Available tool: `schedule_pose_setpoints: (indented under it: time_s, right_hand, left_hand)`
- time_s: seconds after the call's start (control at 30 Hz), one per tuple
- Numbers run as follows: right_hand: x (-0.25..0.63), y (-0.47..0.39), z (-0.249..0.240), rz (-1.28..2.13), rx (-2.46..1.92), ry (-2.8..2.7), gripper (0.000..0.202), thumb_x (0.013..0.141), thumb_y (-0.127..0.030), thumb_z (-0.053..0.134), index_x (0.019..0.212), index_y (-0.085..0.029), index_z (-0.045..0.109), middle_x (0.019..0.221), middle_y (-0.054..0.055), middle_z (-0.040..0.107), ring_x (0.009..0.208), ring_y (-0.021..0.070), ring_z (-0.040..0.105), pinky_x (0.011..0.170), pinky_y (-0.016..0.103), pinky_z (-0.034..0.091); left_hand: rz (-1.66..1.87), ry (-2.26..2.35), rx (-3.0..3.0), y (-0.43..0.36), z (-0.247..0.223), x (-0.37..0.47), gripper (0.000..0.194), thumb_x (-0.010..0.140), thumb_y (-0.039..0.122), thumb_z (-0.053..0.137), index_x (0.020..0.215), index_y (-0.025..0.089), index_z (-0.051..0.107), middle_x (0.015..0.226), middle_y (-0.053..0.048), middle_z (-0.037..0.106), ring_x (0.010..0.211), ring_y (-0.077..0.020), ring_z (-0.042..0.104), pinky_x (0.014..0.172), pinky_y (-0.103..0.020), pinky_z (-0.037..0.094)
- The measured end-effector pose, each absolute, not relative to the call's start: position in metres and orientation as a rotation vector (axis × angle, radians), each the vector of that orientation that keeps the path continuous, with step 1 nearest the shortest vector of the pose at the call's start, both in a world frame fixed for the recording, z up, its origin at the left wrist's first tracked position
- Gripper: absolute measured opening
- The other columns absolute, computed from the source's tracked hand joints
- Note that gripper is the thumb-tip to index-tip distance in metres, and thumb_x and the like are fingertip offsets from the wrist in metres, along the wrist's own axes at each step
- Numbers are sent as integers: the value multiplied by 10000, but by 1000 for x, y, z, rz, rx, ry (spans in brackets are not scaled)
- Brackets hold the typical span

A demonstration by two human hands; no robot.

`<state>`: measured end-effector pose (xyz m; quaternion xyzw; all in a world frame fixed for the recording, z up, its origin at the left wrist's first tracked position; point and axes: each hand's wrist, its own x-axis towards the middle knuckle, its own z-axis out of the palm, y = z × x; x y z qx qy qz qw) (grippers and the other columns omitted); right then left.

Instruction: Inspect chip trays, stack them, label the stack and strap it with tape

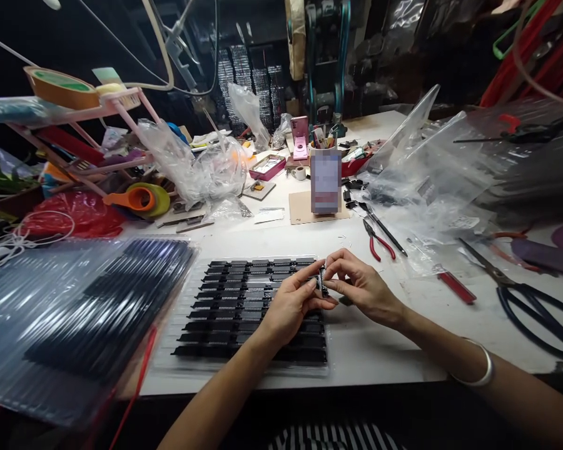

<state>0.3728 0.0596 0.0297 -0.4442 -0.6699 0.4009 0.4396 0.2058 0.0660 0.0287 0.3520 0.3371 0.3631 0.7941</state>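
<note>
Near the right edge of a clear plastic tray (pixel 164 356), my left hand (pixel 291 303) has its fingers closed around a small black toothed part (pixel 323 282). My right hand (pixel 363 287) pinches the same part from the other side, fingertips close to the left ones. Rows of black parts (pixel 216 315) with fine teeth lie in the tray, under and left of my left hand. The details of the held part are partly covered by my fingers.
Stacked plastic trays (pixel 98 312) stand at the left. A phone (pixel 326 181) is upright behind my hands. Red-handled pliers (pixel 378 240), a red-handled tool (pixel 457 287) and large scissors (pixel 535 306) lie right. Plastic bags (pixel 206 169) crowd the back.
</note>
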Motion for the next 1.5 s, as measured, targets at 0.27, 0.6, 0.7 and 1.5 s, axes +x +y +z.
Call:
schedule_pose_setpoints:
  time_s: [0.27,0.6,0.7,1.5]
  right_hand:
    - [373,56,35,939,-1107,-1707,48,822,-185,566,790,-202,598,899,23,500,797,144,509,645,285,428]
    - [370,53,32,682,-1060,-1830,103,852,-130,501,812,-199,566,903,48,500,856,168,524,715,310,470]
    - [369,52,31,583,-1000,-1888,126,859,-99,477,845,-193,559,908,53,490,867,168,517,713,309,473]
    - [380,55,29,-51,-852,-2319,393,825,-11,343,1090,-177,580,955,113,567,843,204,531,667,362,452]
  left_hand:
    - [782,729,751,65,28,206,558,785,235,637,1298,77,484,689,-66,653,659,-181,665,710,-282,506]
    - [798,712,738,66,28,206,509,775,208,644,1260,102,532,771,-65,662,639,-164,659,703,-289,515]
    - [799,718,741,66,27,207,507,781,199,631,1266,99,522,839,-77,668,639,-158,658,706,-288,516]
    - [904,776,737,69,27,202,536,770,215,650,1274,95,514,687,-37,639,640,-155,645,704,-291,501]
